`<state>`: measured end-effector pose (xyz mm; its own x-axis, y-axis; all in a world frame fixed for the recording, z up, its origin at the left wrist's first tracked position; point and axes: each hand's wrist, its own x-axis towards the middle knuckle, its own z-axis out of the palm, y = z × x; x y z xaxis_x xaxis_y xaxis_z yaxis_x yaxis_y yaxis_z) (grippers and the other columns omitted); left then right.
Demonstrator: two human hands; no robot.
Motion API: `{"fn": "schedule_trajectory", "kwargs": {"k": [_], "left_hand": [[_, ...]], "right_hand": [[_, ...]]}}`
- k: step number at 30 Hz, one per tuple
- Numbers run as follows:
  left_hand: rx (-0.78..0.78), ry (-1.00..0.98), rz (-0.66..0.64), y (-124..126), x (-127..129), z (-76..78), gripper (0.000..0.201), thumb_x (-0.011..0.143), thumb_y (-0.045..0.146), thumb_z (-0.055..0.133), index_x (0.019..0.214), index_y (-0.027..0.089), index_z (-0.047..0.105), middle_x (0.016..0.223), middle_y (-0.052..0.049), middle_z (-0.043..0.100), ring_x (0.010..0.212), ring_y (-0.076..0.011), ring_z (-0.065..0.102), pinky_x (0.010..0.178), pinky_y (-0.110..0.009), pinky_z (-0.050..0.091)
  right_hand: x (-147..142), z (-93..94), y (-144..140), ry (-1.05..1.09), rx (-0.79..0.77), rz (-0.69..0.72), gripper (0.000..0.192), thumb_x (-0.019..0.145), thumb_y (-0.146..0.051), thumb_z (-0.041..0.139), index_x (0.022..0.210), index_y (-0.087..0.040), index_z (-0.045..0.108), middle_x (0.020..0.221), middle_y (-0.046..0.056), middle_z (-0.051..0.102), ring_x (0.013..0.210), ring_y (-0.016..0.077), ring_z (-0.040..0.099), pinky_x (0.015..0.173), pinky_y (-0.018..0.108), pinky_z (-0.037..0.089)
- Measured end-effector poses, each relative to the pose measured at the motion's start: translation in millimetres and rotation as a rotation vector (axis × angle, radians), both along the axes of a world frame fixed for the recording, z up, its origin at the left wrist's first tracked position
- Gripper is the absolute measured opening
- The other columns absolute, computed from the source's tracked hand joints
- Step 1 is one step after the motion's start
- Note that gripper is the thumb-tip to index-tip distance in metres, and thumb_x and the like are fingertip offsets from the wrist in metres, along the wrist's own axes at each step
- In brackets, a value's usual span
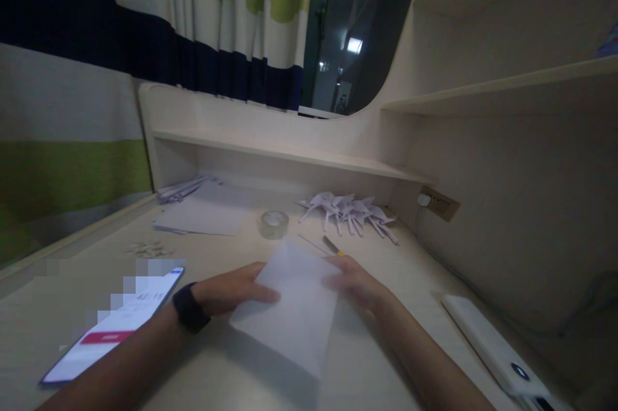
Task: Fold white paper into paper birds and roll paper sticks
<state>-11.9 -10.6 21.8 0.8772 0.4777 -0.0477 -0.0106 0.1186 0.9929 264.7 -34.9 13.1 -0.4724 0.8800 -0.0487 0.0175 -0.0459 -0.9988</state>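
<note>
Both hands on a white paper sheet (294, 314) lying near the front edge of the desk (386, 359), approx. centre. Left hand (232, 292) lies flat on the sheet's left side, fingers stretched out and pressing down, not curled round anything; black wristband (190, 308) on that wrist. Right hand (360, 285) is at the sheet's upper right edge, blurred, so can't tell if the fingers pinch the paper or just rest on it.

Progress, judging by what lies here: the sheet already has a pointed top and slanted sides, so prob. a few folds in, but far from the finished shape. A pile of folded paper pieces (350, 210) sits toward the back edge, right of centre, so several look done. Flat sheets (203, 214) stacked at the back left suggest more to go.

Other bits: tape roll (273, 223) between stack and pile; scissors (331, 245) just behind the sheet; phone (116, 327), screen lit, at the front left; white slab-like device (497, 350) at the front right edge.

Pale wood-look desk w/ a low shelf (290, 154) along the back, wall socket (439, 203) at right, striped curtain (145, 31) behind left. Dim light.
</note>
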Motion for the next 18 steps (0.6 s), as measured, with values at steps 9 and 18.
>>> {"fn": "schedule_trajectory", "kwargs": {"k": [9, 18], "left_hand": [[-0.112, -0.06, 0.105, 1, 2, 1.1, 0.051, 0.073, 0.022, 0.071, 0.121, 0.015, 0.057, 0.11, -0.013, 0.067, 0.09, -0.0251, 0.065, 0.077, -0.035, 0.048], [-0.115, -0.161, 0.148, -4, 13, -0.9, 0.047, 0.079, 0.027, 0.068, 0.122, 0.014, 0.056, 0.113, -0.015, 0.065, 0.091, -0.0249, 0.065, 0.078, -0.034, 0.049]], "right_hand": [[10, 30.7, -8, 0.001, 0.252, 0.056, 0.057, 0.056, -0.02, 0.082, 0.111, -0.025, 0.066, 0.135, 0.007, 0.051, 0.107, 0.021, 0.058, 0.086, 0.035, 0.05], [4, 19.7, -4, -0.194, 0.334, 0.007, 0.017, 0.06, -0.026, 0.08, 0.076, -0.019, 0.076, 0.082, 0.004, 0.072, 0.073, 0.0151, 0.065, 0.072, 0.027, 0.053]]}}
